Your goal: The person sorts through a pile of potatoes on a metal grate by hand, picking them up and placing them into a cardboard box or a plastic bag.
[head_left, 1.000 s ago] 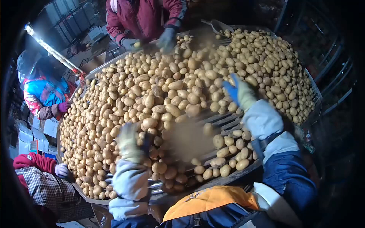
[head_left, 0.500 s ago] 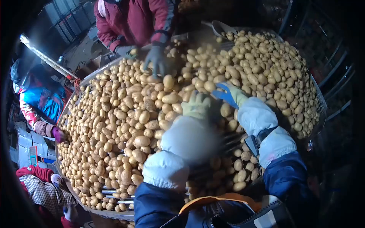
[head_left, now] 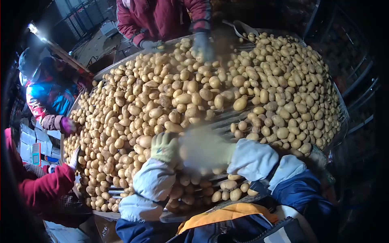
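Observation:
Potatoes [head_left: 137,109] lie heaped over a wide sorting table with a metal rim [head_left: 343,106]. My left hand [head_left: 165,148], in a pale yellow-green glove, rests on the potatoes at the near middle. Its fingers are stretched forward over them, with no potato gripped that I can see. Close beside it on the right is my right hand [head_left: 216,153], also gloved, low over the table. A blur covers its fingers, so what it touches or holds is hidden. Metal bars [head_left: 227,121] show between the potatoes just beyond my hands.
Across the table a co-worker in a maroon jacket [head_left: 156,20] has gloved hands [head_left: 202,46] at the potatoes. Two more people stand along the left side, one in a blue jacket [head_left: 50,97], one with a red sleeve [head_left: 50,184]. A metal scoop [head_left: 244,30] lies at the far edge.
Both my hands have come back toward my body and to the left. More bars show where potatoes lay. The red-sleeved person's hand now reaches the table's left edge.

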`<state>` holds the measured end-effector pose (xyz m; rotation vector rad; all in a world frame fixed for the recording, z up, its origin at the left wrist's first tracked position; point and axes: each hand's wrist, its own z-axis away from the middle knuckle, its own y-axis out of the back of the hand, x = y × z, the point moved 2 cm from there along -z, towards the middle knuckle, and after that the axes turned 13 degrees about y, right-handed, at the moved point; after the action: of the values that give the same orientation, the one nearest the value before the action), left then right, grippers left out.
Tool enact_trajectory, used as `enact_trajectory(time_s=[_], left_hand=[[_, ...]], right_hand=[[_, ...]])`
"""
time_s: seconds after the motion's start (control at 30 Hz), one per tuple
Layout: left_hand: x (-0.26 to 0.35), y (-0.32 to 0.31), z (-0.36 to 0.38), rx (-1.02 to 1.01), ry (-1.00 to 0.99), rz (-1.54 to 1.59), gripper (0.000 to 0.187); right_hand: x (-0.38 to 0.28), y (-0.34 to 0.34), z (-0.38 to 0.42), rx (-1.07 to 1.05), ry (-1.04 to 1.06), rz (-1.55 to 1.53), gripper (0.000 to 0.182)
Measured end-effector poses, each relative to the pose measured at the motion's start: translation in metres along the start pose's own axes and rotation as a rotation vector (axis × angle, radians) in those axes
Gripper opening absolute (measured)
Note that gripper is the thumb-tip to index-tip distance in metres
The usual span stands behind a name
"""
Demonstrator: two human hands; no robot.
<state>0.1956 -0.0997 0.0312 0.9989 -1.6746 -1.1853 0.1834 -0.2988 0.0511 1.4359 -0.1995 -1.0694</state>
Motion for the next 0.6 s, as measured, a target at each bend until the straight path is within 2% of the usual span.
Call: enact_trajectory(time_s=[0.07, 0.1, 0.13, 0.17, 0.2, 0.23, 0.27, 0.3, 0.33, 0.37, 0.43, 0.5, 0.53, 0.6], left_hand=[[-0.018, 0.017, 0.021, -0.095, 0.146, -0.019, 0.031], [-0.032, 0.018, 0.032, -0.129, 0.220, -0.043, 0.026], [-0.042, 0.022, 0.045, -0.035, 0.223, -0.057, 0.026], [-0.049, 0.029, 0.053, 0.057, 0.227, -0.073, 0.025], [-0.052, 0.036, 0.057, -0.197, 0.331, -0.106, 0.033], [-0.052, 0.033, 0.064, -0.207, 0.356, -0.112, 0.033], [-0.049, 0.032, 0.070, -0.060, 0.343, -0.121, 0.038], [-0.045, 0.032, 0.075, 0.089, 0.327, -0.135, 0.044], [-0.032, 0.039, 0.078, 0.110, 0.369, -0.060, 0.050], [-0.017, 0.044, 0.079, 0.186, 0.357, -0.029, 0.048], [-0.004, 0.042, 0.090, 0.304, 0.297, 0.012, 0.052], [0.008, 0.049, 0.104, 0.281, 0.314, 0.058, 0.049], [0.013, 0.048, 0.111, 0.268, 0.304, 0.085, 0.048], [0.017, 0.041, 0.133, 0.315, 0.246, 0.119, 0.046]], right_hand=[[0.024, -0.006, 0.003, 0.063, 0.103, -0.072, 0.091], [0.046, 0.019, 0.015, 0.178, 0.130, -0.057, 0.072], [0.066, 0.050, 0.025, 0.288, 0.158, -0.042, 0.054], [0.095, 0.073, 0.029, 0.394, -0.017, -0.195, 0.043], [0.124, 0.096, 0.034, 0.531, -0.178, -0.357, 0.033], [0.142, 0.120, 0.036, 0.544, -0.270, 0.004, 0.034], [0.149, 0.144, 0.027, 0.341, -0.403, 0.283, 0.038], [0.177, 0.145, 0.020, 0.311, -0.425, 0.261, 0.044], [0.216, 0.132, 0.005, 0.243, -0.405, 0.345, 0.046], [0.227, 0.131, -0.008, 0.230, -0.374, 0.339, 0.046], [0.227, 0.128, -0.030, 0.291, -0.460, 0.525, 0.047], [0.213, 0.149, -0.032, 0.118, -0.491, 0.350, 0.047], [0.229, 0.146, -0.040, 0.224, -0.505, 0.378, 0.047], [0.233, 0.139, -0.034, 0.235, -0.519, 0.395, 0.042]])
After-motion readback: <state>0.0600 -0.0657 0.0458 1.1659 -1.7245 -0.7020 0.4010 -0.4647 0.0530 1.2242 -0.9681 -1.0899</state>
